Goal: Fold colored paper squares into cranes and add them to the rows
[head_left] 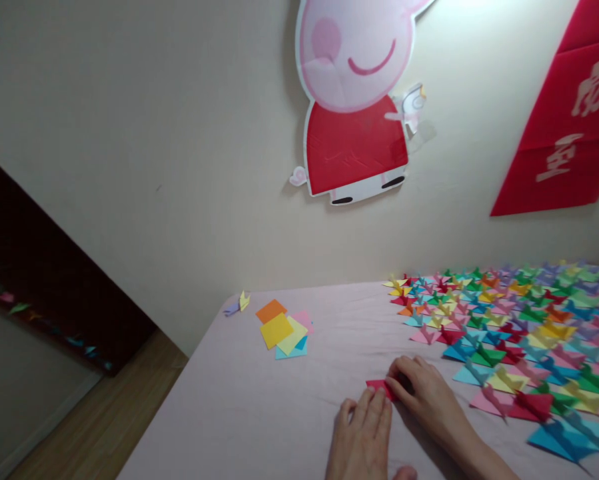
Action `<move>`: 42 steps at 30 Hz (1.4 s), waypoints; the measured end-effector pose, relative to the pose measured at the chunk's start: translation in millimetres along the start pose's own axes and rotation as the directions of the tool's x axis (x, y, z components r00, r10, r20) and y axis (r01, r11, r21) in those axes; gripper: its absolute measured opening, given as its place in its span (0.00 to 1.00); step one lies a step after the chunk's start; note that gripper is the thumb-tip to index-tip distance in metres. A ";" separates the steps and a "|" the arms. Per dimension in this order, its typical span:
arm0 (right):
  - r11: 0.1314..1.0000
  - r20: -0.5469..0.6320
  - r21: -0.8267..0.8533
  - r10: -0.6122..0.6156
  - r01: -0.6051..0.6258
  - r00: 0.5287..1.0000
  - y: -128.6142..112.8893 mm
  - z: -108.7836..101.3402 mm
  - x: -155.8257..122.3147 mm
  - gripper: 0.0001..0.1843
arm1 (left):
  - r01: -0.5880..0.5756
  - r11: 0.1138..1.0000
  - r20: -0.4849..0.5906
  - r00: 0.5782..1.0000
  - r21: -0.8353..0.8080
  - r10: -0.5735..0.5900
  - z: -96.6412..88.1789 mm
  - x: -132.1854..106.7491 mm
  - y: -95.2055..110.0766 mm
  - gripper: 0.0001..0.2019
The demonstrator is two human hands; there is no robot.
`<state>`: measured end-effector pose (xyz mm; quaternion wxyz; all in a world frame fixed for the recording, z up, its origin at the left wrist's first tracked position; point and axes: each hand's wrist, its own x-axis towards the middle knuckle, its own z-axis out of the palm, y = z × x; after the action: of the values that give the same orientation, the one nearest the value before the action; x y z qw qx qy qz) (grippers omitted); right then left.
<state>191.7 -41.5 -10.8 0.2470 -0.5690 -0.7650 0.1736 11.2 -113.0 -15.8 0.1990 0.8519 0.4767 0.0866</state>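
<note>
A small red folded paper [379, 387] lies on the pale pink table [259, 413] near the front. My left hand [364, 433] rests flat on the table with its fingertips on the paper's near edge, fingers stretched out. From the right, my right hand [424, 393] presses its fingers down on the paper's right side, partly hiding it. Both hands are on the same paper.
A loose stack of coloured paper squares [285, 329] lies at the back left, with a small folded crane [239, 303] beside it. Several rows of coloured paper cranes [519, 333] cover the table's right part. A cartoon pig cut-out [356, 100] and red banner [569, 113] hang on the wall.
</note>
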 end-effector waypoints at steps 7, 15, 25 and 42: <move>1.000 -0.030 -0.023 0.001 -0.001 1.000 -2.1 2.5 -1.8 0.09 | 0.032 0.999 0.033 0.999 -0.010 -0.031 -4.7 3.3 2.8 0.35; 0.999 -0.072 -0.037 -0.023 0.020 0.997 2.1 9.3 -3.6 0.08 | 0.017 0.999 -0.004 1.000 0.040 -0.017 1.9 5.2 -3.3 0.35; 0.999 -0.120 -0.038 -0.036 0.031 0.992 5.5 14.2 -4.3 0.07 | 0.010 0.997 -0.050 0.999 0.070 -0.007 -0.2 4.1 -8.8 0.36; 0.989 -0.027 -0.102 0.107 -0.110 0.994 -26.7 -4.4 -6.8 0.10 | 0.106 0.994 -0.104 0.989 -0.004 -0.105 -15.5 -3.6 0.4 0.36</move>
<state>174.9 -55.9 6.2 0.2154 -0.6235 -0.7382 0.1410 4.4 -112.3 -1.5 0.1776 0.8200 0.5309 0.1197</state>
